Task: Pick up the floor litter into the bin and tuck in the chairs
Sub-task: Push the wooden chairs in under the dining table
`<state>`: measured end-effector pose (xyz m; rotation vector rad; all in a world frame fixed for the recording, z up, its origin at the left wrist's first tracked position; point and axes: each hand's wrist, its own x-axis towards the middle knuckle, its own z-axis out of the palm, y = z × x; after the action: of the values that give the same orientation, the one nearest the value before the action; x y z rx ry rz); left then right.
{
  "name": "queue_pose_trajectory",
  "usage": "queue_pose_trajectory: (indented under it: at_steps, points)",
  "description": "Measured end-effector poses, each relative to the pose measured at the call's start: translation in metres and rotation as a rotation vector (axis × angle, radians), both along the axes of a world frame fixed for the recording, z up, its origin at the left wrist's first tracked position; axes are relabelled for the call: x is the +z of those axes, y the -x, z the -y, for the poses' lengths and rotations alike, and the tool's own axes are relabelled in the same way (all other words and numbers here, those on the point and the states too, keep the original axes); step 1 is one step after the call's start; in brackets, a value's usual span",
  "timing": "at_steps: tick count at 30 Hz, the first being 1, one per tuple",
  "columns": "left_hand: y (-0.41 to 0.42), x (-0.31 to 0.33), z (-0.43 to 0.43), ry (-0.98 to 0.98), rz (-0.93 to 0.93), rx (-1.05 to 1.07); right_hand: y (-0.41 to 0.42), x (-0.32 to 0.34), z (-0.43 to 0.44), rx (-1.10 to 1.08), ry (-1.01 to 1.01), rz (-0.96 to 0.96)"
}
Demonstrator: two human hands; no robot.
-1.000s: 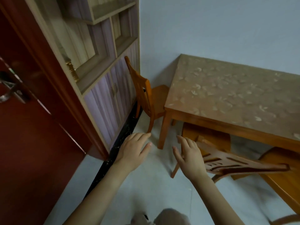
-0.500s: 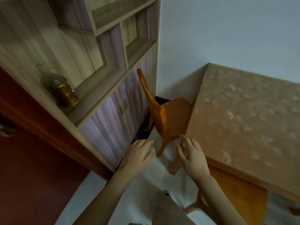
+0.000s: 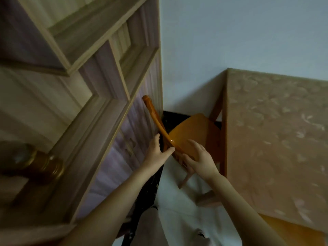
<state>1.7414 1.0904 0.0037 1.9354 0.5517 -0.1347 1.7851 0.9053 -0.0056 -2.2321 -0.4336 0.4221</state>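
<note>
- The wooden cabinet point(image 3: 99, 110), with open shelves above and pale lilac doors below, rises just to the left of both hands, its doors close behind the chair's back.
- The table point(image 3: 276, 139), covered in a patterned beige cloth, lies to the right of the hands; its near left edge runs down just beside the right wrist.
- The orange wooden chair point(image 3: 195, 130) stands in the gap between cabinet and table, its seat just beyond the hands and partly under the table edge.
- The chair's curved top rail point(image 3: 156, 119) slants up and away from the hands toward the cabinet.
- A brass-coloured jar point(image 3: 42, 167) sits blurred on a shelf, well left of the hands.
- The left hand point(image 3: 157, 153) rests against the rail's near end, thumb across it, fingers spread and not closed.
- The right hand point(image 3: 200, 160) curls loosely over the same end, fingers apart; a firm grip cannot be told.
</note>
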Motion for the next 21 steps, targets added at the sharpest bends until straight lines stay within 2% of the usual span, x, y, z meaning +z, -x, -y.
queue_pose_trajectory:
  at_steps: [6, 9, 16, 21]
  points:
    - [-0.052, -0.028, -0.047, 0.258, -0.086, -0.001, -0.021, -0.042, -0.034, -0.074, 0.052, -0.171]
    - [-0.071, -0.036, -0.056, 0.394, -0.067, 0.07, -0.02, -0.053, -0.035, -0.148, 0.08, -0.173]
    - [-0.08, -0.049, -0.052, 0.457, 0.032, 0.134, -0.007, -0.06, -0.037, -0.295, 0.099, -0.103]
    - [-0.087, -0.053, -0.059, 0.485, 0.035, 0.092, -0.002, -0.06, -0.041, -0.316, 0.088, -0.05]
